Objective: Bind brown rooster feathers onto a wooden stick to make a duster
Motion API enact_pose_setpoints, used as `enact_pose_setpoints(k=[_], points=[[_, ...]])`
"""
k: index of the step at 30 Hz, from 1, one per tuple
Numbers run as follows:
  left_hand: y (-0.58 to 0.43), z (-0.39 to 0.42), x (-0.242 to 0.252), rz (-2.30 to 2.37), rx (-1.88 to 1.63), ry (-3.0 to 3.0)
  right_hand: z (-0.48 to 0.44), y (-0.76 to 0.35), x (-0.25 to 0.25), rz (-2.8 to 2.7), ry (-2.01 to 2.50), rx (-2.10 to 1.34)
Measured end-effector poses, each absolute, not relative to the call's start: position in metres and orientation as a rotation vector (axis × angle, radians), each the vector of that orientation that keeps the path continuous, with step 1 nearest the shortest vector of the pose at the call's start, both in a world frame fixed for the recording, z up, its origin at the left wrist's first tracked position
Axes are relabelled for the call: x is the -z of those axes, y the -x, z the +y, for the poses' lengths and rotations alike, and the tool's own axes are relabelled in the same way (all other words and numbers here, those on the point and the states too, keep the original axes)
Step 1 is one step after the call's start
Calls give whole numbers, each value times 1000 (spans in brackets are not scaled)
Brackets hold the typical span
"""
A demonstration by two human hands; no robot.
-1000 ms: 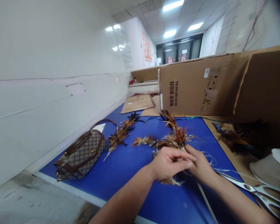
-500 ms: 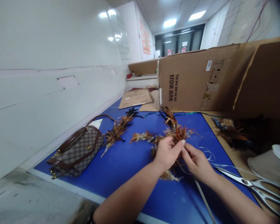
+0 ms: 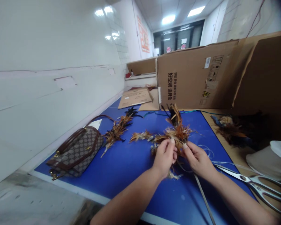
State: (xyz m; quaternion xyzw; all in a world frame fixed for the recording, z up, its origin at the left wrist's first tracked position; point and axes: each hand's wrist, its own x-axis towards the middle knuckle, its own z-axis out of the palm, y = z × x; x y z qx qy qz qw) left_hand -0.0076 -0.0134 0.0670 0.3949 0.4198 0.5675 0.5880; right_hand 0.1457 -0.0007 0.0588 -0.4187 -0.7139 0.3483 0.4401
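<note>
Both hands work at a bundle of brown, orange and black feathers (image 3: 178, 131) over the blue tabletop. My left hand (image 3: 164, 157) is closed in a pinch, thumb against fingers, at the bundle's near side. Just to its right, my right hand (image 3: 198, 158) also pinches, its thumb tip by a thin pale strand (image 3: 183, 143) that shows between the hands. What lies inside the fingers is mostly hidden. Below the right hand a long pale strip (image 3: 204, 198) slants toward me. Loose clear ribbon (image 3: 207, 150) curls behind the right hand.
Scissors (image 3: 244, 178) and a ribbon spool (image 3: 268, 159) lie at the right. More feathers (image 3: 234, 128) rest on cardboard there. Left are another feather strand (image 3: 118, 128) and a patterned handbag (image 3: 81, 153). A large cardboard box (image 3: 192, 78) stands behind; a wall (image 3: 37, 93) borders the left.
My left hand has drawn back slightly from the feathers, and its thumb has moved away from the right thumb. A small gap now shows between the hands. The view has shifted a little.
</note>
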Motion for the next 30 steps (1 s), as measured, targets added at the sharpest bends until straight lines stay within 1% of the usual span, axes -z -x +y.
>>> enact_pose_setpoints(k=[5, 12, 16, 19, 25, 30], points=[[-11, -34, -52, 944, -1187, -961, 5, -148, -71, -1621, 1077, -995], [-33, -40, -66, 728, -1117, -893, 18, -147, -91, -1462, 966, -1214], [-38, -35, -73, 621, -1137, -853, 27, -151, -99, -1381, 901, -1282], [-42, -32, -76, 562, -1194, -850, 32, -157, -107, -1417, 924, -1264], [-49, -31, -76, 529, -1292, -816, 41, -176, -114, -1609, 906, -1015], [-53, -29, -75, 552, -1328, -831, 47, -189, -110, -1530, 820, -1122]])
